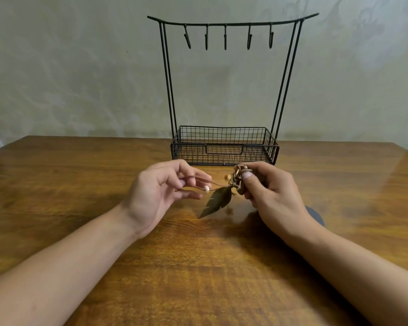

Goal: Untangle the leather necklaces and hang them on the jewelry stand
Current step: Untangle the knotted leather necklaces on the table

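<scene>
**Two hands, one knot of cords, five bare hooks**

Both grips are busy just above the table (80,180). One is the right hand (272,196). Its thumb and fingers are pressed tight around a tangled bunch of leather necklaces (238,178). How many necklaces are in the bunch cannot be told, because the cords are all wound together. The other is the left hand (156,194). Its fingers are curled loosely, with the tips pinching thin brown cords (218,186) that run across from the bunch. One pale round bead (207,189) sits on a cord right beside the left fingertips. A second pale bead (227,177) shows near the bunch, but it is blurry. One dark leaf-shaped pendant (215,201) hangs down between the two hands, above the wood.

One black wire jewelry stand (224,147) sits on the table just behind the hands. It has one mesh basket at the bottom and one curved bar on top. Five hooks (225,40) hang from the bar, and nothing hangs on any of them.
</scene>
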